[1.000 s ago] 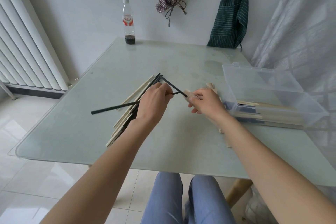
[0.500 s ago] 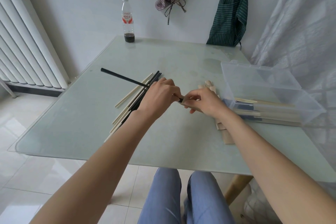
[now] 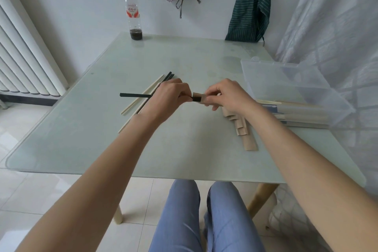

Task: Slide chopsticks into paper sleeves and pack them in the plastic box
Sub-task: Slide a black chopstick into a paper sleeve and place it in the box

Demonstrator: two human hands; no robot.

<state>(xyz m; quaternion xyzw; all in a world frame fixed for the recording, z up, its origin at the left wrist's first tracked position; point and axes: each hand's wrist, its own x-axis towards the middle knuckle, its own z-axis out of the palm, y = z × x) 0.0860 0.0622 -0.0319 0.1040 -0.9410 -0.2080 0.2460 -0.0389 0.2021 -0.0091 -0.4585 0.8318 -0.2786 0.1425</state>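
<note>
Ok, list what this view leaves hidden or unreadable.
- Head view: how far the black chopsticks sit inside the sleeve; both hands cover it.
- Count of packed pairs in the box; its cloudy wall blurs them.
- Bottle label: too small to read.

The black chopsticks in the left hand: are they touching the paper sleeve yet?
Touching. The head view shows the black chopsticks, held by the left hand, with their dark end entering the mouth of the paper sleeve that the right hand pinches.
</note>
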